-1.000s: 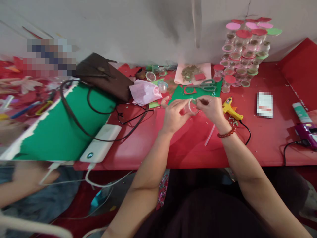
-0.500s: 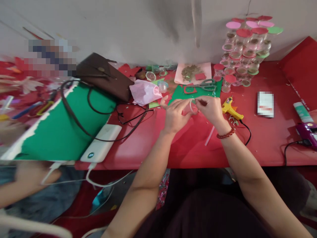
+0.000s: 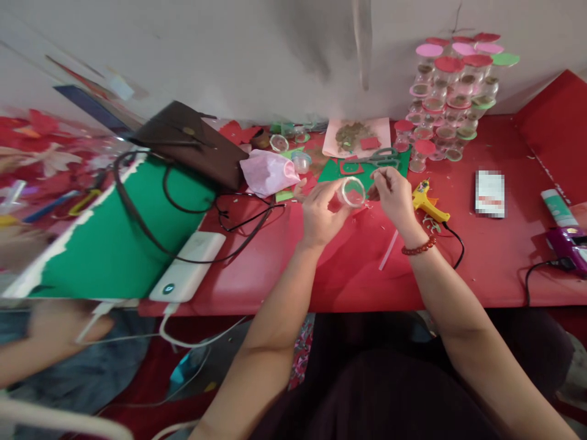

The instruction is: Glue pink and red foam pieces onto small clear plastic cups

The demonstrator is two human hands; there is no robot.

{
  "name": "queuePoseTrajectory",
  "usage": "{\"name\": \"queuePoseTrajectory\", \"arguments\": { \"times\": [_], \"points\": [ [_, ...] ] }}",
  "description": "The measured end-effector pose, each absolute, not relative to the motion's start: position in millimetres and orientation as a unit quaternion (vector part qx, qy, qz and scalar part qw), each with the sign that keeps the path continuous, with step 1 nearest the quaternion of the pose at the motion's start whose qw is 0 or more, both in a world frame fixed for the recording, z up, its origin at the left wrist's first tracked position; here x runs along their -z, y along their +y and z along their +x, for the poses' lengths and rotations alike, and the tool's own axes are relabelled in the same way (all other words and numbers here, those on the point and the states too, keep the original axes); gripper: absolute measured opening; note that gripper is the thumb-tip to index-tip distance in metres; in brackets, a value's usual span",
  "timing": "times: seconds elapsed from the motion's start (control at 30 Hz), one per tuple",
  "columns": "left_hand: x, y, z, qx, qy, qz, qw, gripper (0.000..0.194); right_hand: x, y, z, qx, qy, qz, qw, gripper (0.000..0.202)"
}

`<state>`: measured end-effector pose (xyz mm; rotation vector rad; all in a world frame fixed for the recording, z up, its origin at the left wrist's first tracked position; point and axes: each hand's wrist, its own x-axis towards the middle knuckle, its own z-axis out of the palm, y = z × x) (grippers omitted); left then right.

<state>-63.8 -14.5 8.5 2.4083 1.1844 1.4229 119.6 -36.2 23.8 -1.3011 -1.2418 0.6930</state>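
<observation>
Your left hand (image 3: pixel 321 214) grasps the small clear cup (image 3: pixel 351 191); keep it steady while your right hand (image 3: pixel 389 197), at 3 o'clock, pinches its rim.

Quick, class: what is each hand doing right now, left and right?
Left hand: closed on a small clear cup, held above the red table.
Right hand: fingers pinched beside the cup's rim; whether it holds anything cannot be told.
</observation>
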Motion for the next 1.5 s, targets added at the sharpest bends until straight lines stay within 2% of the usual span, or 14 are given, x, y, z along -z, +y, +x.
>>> {"name": "queuePoseTrajectory", "arguments": {
  "times": [0.07, 0.2, 0.33, 0.6, 0.9, 1.03, 1.2, 1.5],
  "points": [
    [-9, -13, -64, -0.472, 0.400, 0.785, 0.047, 0.051, -24, -36, 121, -0.291, -0.554, -0.556, 0.547, 0.029],
    [-7, -9, -65, -0.474, 0.411, 0.775, 0.069, 0.052, -30, -40, 122, -0.207, -0.583, -0.572, 0.539, 0.012],
    [-7, -6, -65, -0.479, 0.421, 0.766, 0.081, 0.053, -38, -47, 123, -0.168, -0.590, -0.588, 0.527, 0.021],
    [-5, -6, -63, -0.488, 0.426, 0.761, 0.027, 0.052, -35, -43, 118, -0.214, -0.611, -0.582, 0.492, 0.018],
    [-2, -3, -67, -0.494, 0.414, 0.762, 0.061, 0.065, -25, -37, 119, -0.377, -0.552, -0.510, 0.541, 0.025],
    [-7, -6, -66, -0.491, 0.419, 0.763, 0.046, 0.055, -28, -40, 117, -0.422, -0.545, -0.502, 0.522, 0.022],
    [-6, -6, -66, -0.476, 0.388, 0.789, 0.038, 0.040, -23, -37, 115, -0.418, -0.546, -0.522, 0.505, 0.015],
    [-4, -4, -70, -0.440, 0.361, 0.822, -0.007, 0.043, -18, -36, 104, -0.355, -0.544, -0.575, 0.497, 0.013]
  ]
}}
